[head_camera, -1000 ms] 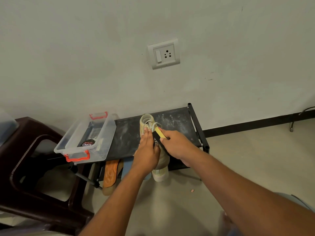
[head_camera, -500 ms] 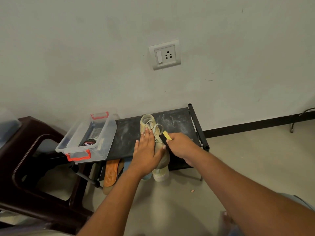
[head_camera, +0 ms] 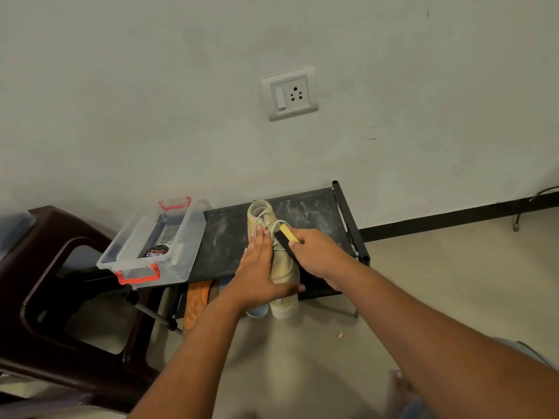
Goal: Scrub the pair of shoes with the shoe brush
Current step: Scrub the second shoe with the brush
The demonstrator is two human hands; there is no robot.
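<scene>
A pair of pale beige lace-up shoes point(head_camera: 284, 267) lies on the dusty black shoe rack point(head_camera: 311, 207), toes hanging over the front edge. My left hand point(head_camera: 257, 267) lies flat over the left shoe, fingers spread, thumb curled around the right shoe's toe. My right hand point(head_camera: 317, 252) grips a shoe brush point(head_camera: 286, 237) with a yellow back and black bristles. The bristles press on the right shoe's laced upper. Much of the left shoe is hidden under my left hand.
A clear plastic box point(head_camera: 187, 234) with orange-red handles sits on the rack's left end, holding a polish tin point(head_camera: 155, 252). A dark brown plastic chair point(head_camera: 39, 285) stands at the left. An orange sandal point(head_camera: 196, 300) lies under the rack. A wall socket point(head_camera: 289, 93) is above.
My right hand slid the brush to the right across the shoe, then back left toward the laces. My left hand stays pressed on the shoes.
</scene>
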